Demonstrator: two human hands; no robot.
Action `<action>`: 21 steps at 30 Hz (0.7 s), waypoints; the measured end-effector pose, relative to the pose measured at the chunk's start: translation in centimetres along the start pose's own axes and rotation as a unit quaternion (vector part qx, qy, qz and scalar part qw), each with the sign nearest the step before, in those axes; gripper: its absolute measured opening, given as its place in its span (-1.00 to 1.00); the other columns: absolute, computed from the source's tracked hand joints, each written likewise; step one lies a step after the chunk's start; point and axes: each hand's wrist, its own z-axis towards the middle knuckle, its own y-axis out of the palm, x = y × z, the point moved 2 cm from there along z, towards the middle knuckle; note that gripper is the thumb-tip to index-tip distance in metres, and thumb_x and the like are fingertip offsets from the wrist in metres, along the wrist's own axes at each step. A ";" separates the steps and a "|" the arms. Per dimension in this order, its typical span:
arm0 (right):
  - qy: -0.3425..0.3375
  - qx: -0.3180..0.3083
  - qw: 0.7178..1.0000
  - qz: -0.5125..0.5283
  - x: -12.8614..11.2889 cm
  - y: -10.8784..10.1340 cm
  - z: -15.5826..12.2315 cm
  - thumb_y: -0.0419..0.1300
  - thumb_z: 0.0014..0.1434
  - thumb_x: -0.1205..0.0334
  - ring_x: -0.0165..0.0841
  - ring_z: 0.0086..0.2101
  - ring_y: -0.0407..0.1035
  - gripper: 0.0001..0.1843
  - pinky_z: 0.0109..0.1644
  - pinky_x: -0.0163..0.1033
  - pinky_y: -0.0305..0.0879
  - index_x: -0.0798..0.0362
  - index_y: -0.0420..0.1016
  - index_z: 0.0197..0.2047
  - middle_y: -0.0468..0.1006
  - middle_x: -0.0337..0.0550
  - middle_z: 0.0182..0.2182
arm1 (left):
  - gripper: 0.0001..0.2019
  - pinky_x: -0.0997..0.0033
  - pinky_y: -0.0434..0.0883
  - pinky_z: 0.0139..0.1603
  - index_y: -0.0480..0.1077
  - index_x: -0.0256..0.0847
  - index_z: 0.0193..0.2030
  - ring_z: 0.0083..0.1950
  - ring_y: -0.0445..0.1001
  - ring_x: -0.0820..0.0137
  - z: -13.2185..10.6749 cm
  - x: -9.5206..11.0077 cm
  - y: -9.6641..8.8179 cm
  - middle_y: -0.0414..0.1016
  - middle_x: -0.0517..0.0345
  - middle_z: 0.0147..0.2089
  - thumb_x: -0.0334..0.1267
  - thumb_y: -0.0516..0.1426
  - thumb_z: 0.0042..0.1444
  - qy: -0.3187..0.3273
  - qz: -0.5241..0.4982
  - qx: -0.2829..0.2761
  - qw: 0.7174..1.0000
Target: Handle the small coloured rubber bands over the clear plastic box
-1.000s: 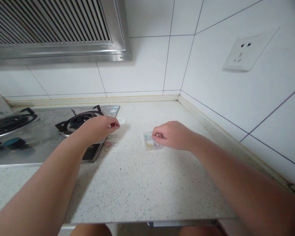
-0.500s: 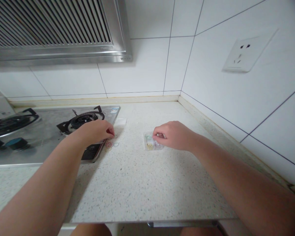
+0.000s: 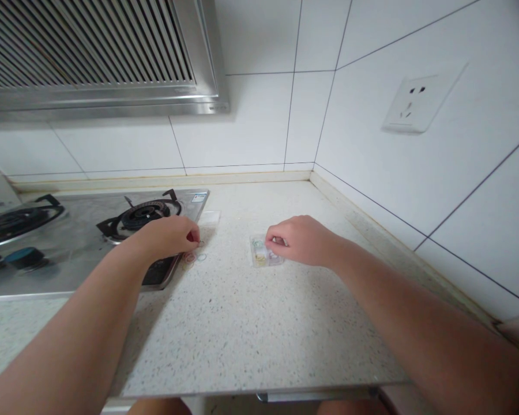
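On the speckled countertop, beside the hob, lie a reddish loop [image 3: 190, 257] and a pale blue loop [image 3: 202, 257], both thin like rubber bands. My left hand [image 3: 179, 235] is closed in a pinch just above them, with a small faint rubber band [image 3: 201, 244] at its fingertips. To the right, a clear divided plastic box [image 3: 254, 263] holds green, yellow and purple loops in separate compartments. My right hand [image 3: 300, 239] has its fingers pinched together over the box's right side. Whatever these fingers hold is hidden.
A flat clear plastic piece [image 3: 210, 218], perhaps a lid, lies behind my left hand. The gas hob [image 3: 90, 271] with its burners takes up the left side. A range hood [image 3: 190, 101] hangs above it. White tiled walls meet in the corner behind, with a socket [image 3: 412, 104] on the right.
The camera view has shifted slightly. Both hands stay in nearly the same places, still pinched, and the box and loops have not visibly moved on the countertop.
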 end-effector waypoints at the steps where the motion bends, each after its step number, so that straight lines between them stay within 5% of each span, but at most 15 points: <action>1: 0.000 -0.001 1.000 0.002 0.0 0.0 0.0 0.10 0.28 0.10 -0.42 -0.42 0.39 -0.74 -0.34 -0.27 -0.02 -0.05 0.60 -0.29 0.64 -0.25 -0.42 | -0.82 0.29 0.30 -0.24 0.59 -0.11 -0.36 -0.27 0.54 0.20 -0.1 0.3 -0.1 0.63 0.02 -0.32 -0.19 0.16 -0.03 0.000 0.015 -0.002 1.000; 5: -0.003 -0.004 1.000 0.007 0.1 0.0 0.0 0.10 0.28 0.11 -0.43 -0.41 0.38 -0.74 -0.34 -0.27 -0.02 -0.04 0.59 -0.29 0.63 -0.24 -0.42 | -0.77 0.32 0.29 -0.28 0.55 -0.15 -0.30 -0.29 0.52 0.23 -0.5 1.8 -0.8 0.62 0.01 -0.28 -0.13 0.11 0.05 0.003 0.033 0.005 0.999; 11: -0.009 -0.003 1.000 0.011 -0.2 -0.1 0.0 0.09 0.28 0.12 -0.42 -0.41 0.38 -0.73 -0.34 -0.27 -0.02 -0.02 0.59 -0.30 0.63 -0.21 -0.42 | -0.80 0.40 0.26 -0.40 0.49 -0.15 -0.25 -0.49 0.43 0.41 -0.7 4.6 -0.5 0.56 0.15 -0.37 -0.14 0.09 0.11 0.039 -0.085 0.003 0.996; 21: -0.007 0.029 0.997 0.068 -0.3 -0.3 -0.1 0.13 0.27 0.15 -0.45 -0.43 0.38 -0.79 -0.31 -0.30 0.04 -0.03 0.60 -0.23 0.62 -0.26 -0.42 | -0.86 0.45 0.30 -0.33 0.44 -0.22 -0.31 -0.34 0.39 0.43 -0.3 9.1 1.8 0.47 0.18 -0.39 -0.21 0.13 0.15 0.122 -0.329 0.085 0.933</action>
